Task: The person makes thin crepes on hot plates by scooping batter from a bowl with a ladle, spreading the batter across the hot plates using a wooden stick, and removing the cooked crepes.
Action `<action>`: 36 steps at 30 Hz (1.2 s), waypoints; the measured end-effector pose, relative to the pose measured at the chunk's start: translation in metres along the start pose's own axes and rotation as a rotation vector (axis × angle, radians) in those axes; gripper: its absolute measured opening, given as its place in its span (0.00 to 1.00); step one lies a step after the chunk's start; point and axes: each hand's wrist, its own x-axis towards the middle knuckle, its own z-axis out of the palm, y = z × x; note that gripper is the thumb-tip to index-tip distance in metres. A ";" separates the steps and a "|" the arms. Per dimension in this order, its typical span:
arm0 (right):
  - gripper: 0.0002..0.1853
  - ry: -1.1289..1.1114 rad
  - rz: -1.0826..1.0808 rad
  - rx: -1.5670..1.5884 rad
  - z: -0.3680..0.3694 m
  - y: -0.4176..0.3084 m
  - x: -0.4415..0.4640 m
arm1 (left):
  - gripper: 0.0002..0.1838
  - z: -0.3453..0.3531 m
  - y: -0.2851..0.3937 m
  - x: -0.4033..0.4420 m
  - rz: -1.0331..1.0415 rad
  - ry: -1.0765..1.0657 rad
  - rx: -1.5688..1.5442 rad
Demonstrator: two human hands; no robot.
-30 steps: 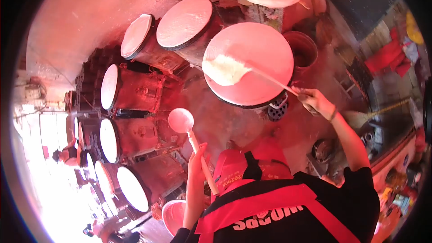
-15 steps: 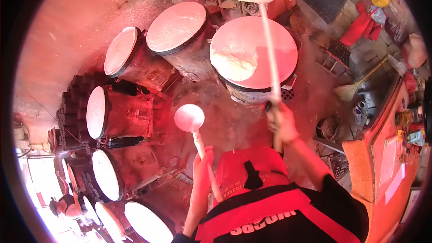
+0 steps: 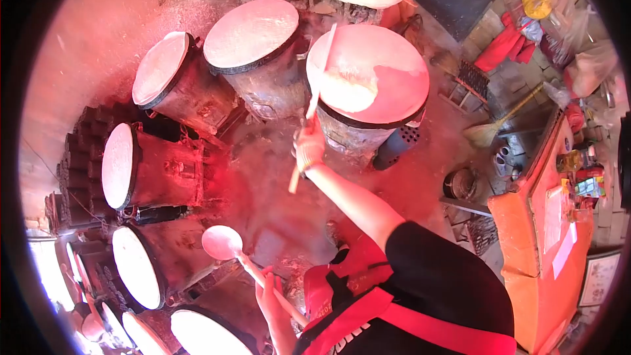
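Hazy red-lit room; floor (image 3: 256, 207) opens inside curved row of rough drum-shaped stoves (image 3: 263, 89), orange-covered table (image 3: 542, 256) edging right side. Right hand (image 3: 310, 146): fingers wrapped around 1 long pale stick (image 3: 317, 95), crossing left part of round black-rimmed plate (image 3: 404, 95); contact unclear. Smooth, ragged-edged pale layer (image 3: 351, 89) partly covers plate. Left hand (image 3: 269, 294): fingers curled around handle of 1 round-bowled ladle (image 3: 222, 242), well apart from plate.
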 end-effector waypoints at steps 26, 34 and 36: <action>0.19 -0.033 0.274 -0.298 -0.183 -0.191 -0.082 | 0.12 0.099 0.002 0.005 -0.003 -0.324 0.141; 0.20 -0.209 0.455 -0.386 -0.175 -0.207 -0.063 | 0.15 0.160 -0.006 -0.023 -0.015 -0.396 0.144; 0.15 -0.382 0.502 -0.422 -0.212 -0.233 -0.064 | 0.17 0.173 -0.007 -0.028 0.000 -0.432 0.156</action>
